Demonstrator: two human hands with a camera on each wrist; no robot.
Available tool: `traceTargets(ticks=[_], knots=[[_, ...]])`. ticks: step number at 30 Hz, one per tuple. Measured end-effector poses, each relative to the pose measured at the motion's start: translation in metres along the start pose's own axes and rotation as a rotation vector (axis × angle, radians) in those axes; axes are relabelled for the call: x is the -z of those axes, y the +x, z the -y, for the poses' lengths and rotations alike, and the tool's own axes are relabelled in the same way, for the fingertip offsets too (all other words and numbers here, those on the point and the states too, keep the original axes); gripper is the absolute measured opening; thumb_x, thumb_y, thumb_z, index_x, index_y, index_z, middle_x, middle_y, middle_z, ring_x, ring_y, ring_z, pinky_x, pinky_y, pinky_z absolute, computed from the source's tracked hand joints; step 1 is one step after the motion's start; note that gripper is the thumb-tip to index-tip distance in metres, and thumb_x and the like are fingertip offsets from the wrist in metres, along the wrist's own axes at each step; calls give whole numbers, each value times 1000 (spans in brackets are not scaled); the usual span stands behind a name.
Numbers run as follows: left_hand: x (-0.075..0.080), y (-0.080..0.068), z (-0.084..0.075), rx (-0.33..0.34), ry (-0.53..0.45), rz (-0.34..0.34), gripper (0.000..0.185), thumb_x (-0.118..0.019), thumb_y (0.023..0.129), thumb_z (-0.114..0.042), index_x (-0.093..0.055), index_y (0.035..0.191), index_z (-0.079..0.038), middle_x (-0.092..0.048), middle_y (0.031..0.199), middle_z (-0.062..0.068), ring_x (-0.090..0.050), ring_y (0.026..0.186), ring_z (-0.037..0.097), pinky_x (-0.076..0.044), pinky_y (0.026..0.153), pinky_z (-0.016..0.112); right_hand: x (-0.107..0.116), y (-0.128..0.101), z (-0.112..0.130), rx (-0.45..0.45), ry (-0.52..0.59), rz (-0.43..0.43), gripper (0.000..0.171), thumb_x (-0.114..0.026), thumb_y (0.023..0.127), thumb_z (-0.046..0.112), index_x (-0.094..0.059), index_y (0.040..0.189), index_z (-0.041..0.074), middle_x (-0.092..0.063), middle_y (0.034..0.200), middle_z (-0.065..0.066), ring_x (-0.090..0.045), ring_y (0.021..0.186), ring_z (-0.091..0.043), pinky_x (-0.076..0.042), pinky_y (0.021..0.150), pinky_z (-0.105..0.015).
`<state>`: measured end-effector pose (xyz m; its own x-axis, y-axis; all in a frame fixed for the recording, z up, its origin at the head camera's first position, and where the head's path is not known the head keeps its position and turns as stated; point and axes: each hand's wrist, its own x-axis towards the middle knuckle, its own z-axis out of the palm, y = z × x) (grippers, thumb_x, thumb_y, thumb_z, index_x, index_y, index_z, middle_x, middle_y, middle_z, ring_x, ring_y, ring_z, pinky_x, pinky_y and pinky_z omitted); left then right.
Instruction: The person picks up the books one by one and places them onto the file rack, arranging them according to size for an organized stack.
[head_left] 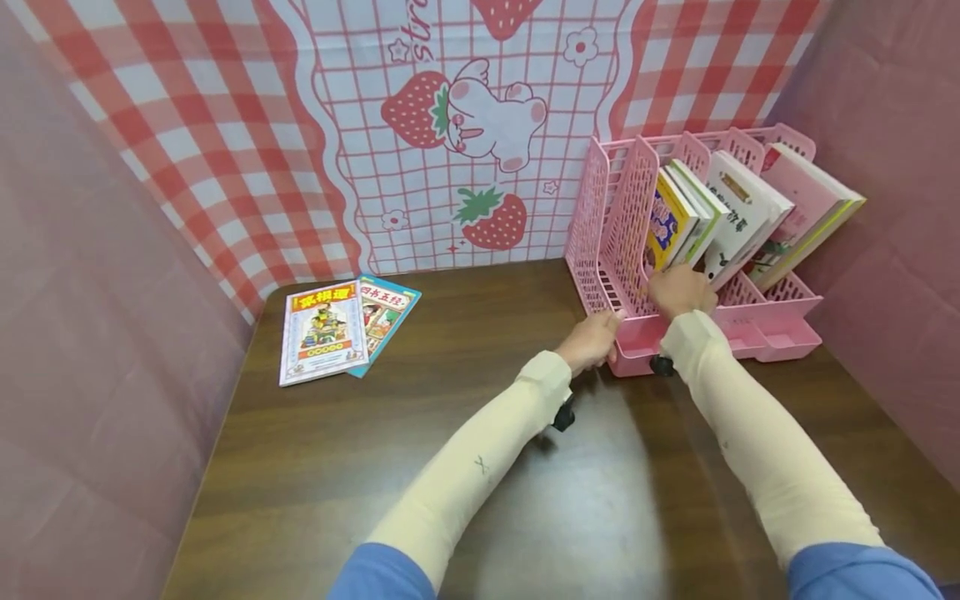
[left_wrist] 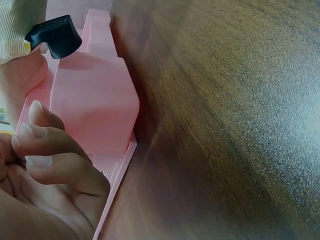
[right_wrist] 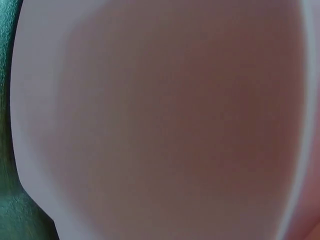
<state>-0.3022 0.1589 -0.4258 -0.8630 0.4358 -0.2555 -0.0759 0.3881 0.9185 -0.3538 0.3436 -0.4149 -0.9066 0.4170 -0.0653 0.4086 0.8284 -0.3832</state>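
A pink slotted file rack (head_left: 607, 208) stands at the back right of the brown table (head_left: 450, 467) and holds several leaning books. My right hand (head_left: 678, 290) reaches into the second slot and grips the foot of a yellow-covered book (head_left: 666, 223); its fingers are hidden behind the hand. My left hand (head_left: 596, 340) is at the rack's front left foot, thumb on the lip. In the left wrist view, the curled fingers (left_wrist: 50, 160) lie against that pink foot (left_wrist: 95, 100). The right wrist view shows only a blurred pink surface (right_wrist: 165, 120).
Two picture books lie flat at the table's back left, a red-and-yellow one (head_left: 322, 332) partly over a blue one (head_left: 384, 310). A strawberry-print checked cloth (head_left: 450, 125) hangs behind, with pink side walls. A black strap piece (left_wrist: 55, 34) shows under the right sleeve.
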Motion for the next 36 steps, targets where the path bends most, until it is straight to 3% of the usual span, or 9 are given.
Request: traceTargets(ticks=[4,7,14,19,24,29,36], knots=[[1,1,1,-10,38,12,44,-36,113,-42,-54,86,-11,-56,58,6,-38,37,12,-29,36,26,-3,0,-3,23,21,-50,49,-39,104,43,-58,81,5,-62,80,-19,-56,70,-34,-45,61,-47],[6,4,0,-37,128,9,45,-37,113,-41,-55,84,-11,-57,57,4,-41,38,12,-32,37,25,-3,-1,-2,40,52,-83,49,-40,104,44,-57,78,6,-62,75,-16,-56,68,-33,-44,62,-48],[34,-1,11,-259,426,9,45,-37,112,-43,-58,86,-14,-66,75,1,-61,65,13,-45,60,25,-7,-6,10,53,79,-131,49,-37,105,40,-60,78,7,-69,87,-19,-60,75,-36,-46,67,-51],[50,-11,22,-321,513,-22,41,-41,111,-46,-58,89,-15,-57,78,0,-54,71,14,-44,64,27,-8,-10,4,127,82,-194,48,-35,106,37,-60,80,5,-68,90,-22,-60,78,-40,-45,67,-54],[69,-26,45,-396,635,-7,39,-44,110,-43,-67,106,-11,-63,93,1,-59,87,13,-48,78,27,-9,-20,-5,265,114,-262,45,-39,105,36,-64,89,2,-66,95,-25,-58,86,-44,-45,70,-59],[103,-41,69,-373,671,-47,41,-47,110,-41,-68,121,-8,-66,112,5,-60,103,17,-50,93,33,-10,-30,0,398,195,-264,45,-45,105,37,-64,108,-4,-58,118,-28,-46,113,-47,-36,94,-62],[141,-65,88,-342,674,-76,34,-51,109,-37,-67,118,-8,-64,110,5,-60,99,18,-51,89,36,-11,-35,18,642,160,-192,42,-58,102,38,-64,117,-1,-50,133,-30,-37,128,-50,-25,106,-66]])
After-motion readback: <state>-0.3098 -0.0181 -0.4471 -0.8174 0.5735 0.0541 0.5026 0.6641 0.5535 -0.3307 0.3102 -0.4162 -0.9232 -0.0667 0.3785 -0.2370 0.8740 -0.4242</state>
